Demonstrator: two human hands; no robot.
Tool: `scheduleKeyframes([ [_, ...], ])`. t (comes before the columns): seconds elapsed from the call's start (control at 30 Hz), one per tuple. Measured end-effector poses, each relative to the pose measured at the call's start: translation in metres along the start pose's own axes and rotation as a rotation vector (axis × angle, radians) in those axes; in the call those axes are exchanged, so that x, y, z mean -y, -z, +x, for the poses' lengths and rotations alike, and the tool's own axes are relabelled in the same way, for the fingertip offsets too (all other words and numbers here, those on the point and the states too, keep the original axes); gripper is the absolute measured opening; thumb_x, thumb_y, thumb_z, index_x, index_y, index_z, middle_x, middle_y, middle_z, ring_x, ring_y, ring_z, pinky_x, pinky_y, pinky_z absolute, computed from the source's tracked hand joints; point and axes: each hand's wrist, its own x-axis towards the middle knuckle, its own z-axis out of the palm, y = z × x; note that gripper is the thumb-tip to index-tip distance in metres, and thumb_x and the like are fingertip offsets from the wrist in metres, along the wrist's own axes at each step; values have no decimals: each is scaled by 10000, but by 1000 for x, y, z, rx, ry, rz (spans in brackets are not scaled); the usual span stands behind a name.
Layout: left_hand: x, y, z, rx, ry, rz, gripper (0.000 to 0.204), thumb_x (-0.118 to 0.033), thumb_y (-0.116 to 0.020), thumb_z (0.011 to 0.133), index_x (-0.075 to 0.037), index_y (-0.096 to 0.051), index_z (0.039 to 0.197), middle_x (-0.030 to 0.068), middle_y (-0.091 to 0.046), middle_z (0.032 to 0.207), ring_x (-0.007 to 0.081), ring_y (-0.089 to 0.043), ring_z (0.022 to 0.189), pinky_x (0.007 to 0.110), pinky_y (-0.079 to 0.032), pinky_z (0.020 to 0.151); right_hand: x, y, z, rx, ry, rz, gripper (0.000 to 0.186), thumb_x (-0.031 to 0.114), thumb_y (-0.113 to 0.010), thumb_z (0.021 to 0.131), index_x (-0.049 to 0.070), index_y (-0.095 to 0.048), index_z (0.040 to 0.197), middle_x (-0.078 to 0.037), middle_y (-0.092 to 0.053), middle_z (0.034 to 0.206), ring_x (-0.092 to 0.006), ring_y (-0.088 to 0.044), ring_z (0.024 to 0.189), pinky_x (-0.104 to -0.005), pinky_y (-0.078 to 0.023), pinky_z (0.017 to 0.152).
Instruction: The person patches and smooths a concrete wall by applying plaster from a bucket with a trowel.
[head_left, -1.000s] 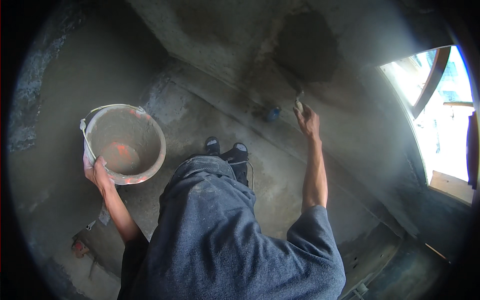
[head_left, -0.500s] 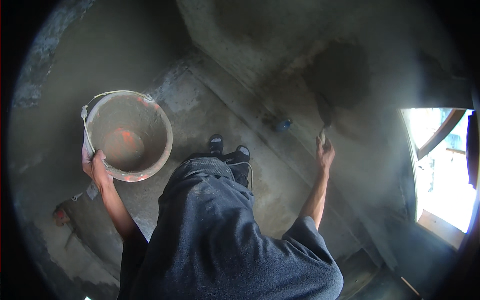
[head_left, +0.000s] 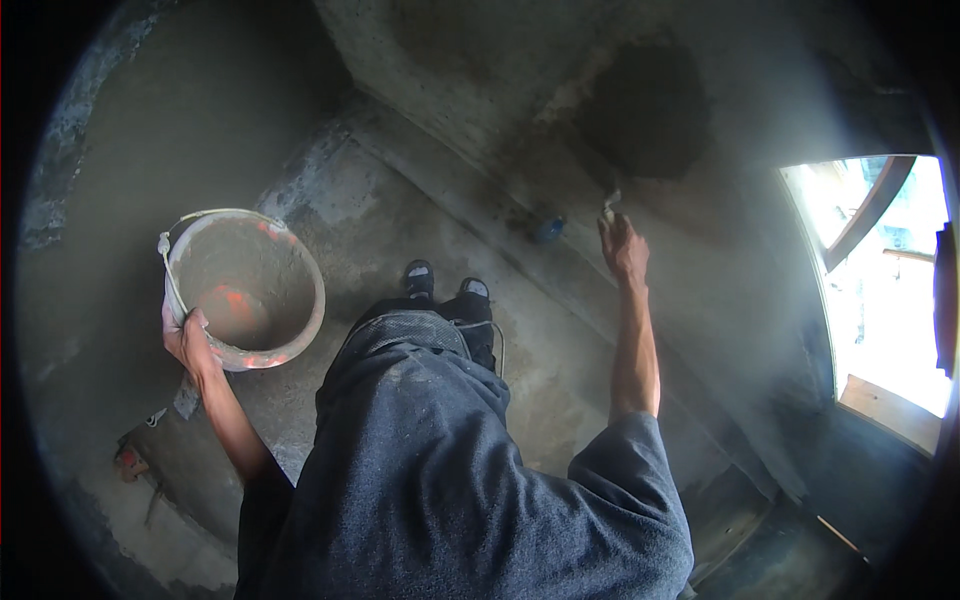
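Note:
My left hand [head_left: 188, 342] grips the near-left rim of a round bucket [head_left: 285, 275], thumb on the edge. Grey mortar coats its inside, with orange-red showing through at the bottom and rim. A pale wire handle [head_left: 222, 211] stands up along the far-left side. On the right, my arm is stretched out and my right hand [head_left: 625, 248] is closed around the handle of a trowel [head_left: 612, 203]. Its blade is hard to make out against the grey wall. Just beyond the trowel, a dark damp-looking patch [head_left: 645, 110] marks the wall.
A small blue object [head_left: 549, 230] lies by the wall's foot, left of my right hand. Bright light enters through a window opening [head_left: 880, 290] at the right. A reddish object [head_left: 130, 463] lies on the floor at the lower left. My feet [head_left: 445, 282] stand on concrete.
My right hand has moved slightly left and up in the picture with the trowel, and its wrist has turned. The bucket has shifted a little left and down, still held. The view has turned slightly.

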Motion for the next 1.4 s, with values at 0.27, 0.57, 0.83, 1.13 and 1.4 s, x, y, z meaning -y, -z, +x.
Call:
scheduleKeyframes([
  [0.27,26,13,2,-15,90,-277,578,84,-441,658,49,-559,1223,109,-611,1152,207,-578,1038,300,-424,929,-29,-5,-58,-105,-165,-78,489,502,-519,890,80,-594,1125,-247,-654,872,-440,-624,854,-516,-490,730],
  [0.57,21,9,7,23,51,-182,547,72,-460,677,50,-570,1212,104,-632,1120,199,-596,1001,286,-426,909,8,-15,-103,70,-113,7,423,396,-571,882,69,-541,1148,-238,-653,922,-432,-617,880,-497,-490,746],
  [0.83,22,4,7,47,31,-247,553,69,-452,671,58,-568,1212,117,-631,1114,203,-600,996,294,-429,917,70,6,-22,23,-30,33,448,456,-551,876,102,-565,1151,-238,-651,956,-441,-605,928,-508,-482,787],
  [1.13,20,2,5,-7,64,-249,559,71,-444,673,53,-567,1218,118,-628,1120,199,-599,996,293,-431,911,25,-2,-66,-4,-251,176,536,471,-562,871,53,-581,1207,-257,-632,1066,-423,-591,1029,-461,-467,869],
  [1.4,13,0,3,-74,122,-157,533,65,-472,692,14,-589,1210,79,-646,1081,176,-595,961,270,-428,884,64,12,-60,99,-166,215,542,466,-550,888,26,-571,1204,-263,-642,1029,-418,-610,988,-468,-468,866],
])
